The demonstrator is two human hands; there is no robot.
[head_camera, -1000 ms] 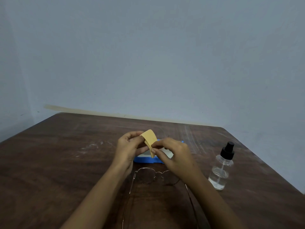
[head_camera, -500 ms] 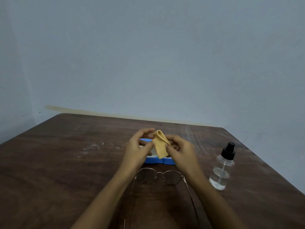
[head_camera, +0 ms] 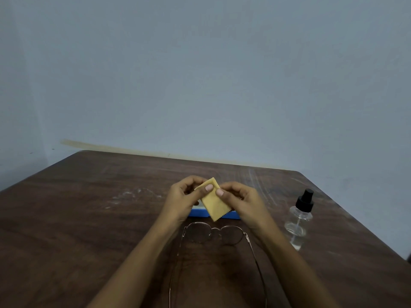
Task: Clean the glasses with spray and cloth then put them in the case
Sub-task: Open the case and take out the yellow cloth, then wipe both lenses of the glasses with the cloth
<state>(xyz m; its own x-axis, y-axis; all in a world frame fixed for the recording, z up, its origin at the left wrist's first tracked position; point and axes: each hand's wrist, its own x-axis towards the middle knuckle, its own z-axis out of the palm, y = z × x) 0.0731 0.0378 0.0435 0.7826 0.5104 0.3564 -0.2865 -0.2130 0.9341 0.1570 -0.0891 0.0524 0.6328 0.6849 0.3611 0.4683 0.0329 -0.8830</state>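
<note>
A small yellow cloth (head_camera: pixel 213 204) hangs folded between my hands above the table. My left hand (head_camera: pixel 185 200) pinches its upper left edge with thumb and fingers. My right hand (head_camera: pixel 239 202) pinches its upper right edge. Thin metal-framed glasses (head_camera: pixel 214 234) lie on the table just below my hands, lenses away from me and both arms unfolded toward me. A blue case (head_camera: pixel 229 215) sits behind the hands, mostly hidden by them and the cloth. A clear spray bottle (head_camera: pixel 300 218) with a black cap stands upright to the right.
The dark wooden table (head_camera: pixel 89 218) stretches left with pale smudges (head_camera: pixel 133 194) on it. Its right edge runs diagonally close behind the bottle. A bare blue-grey wall (head_camera: pixel 200 85) stands behind the far edge.
Both hands have shifted slightly and unfolded the cloth, which now hangs lower as a flat rectangle between the thumbs. Glasses, case and bottle have not moved.
</note>
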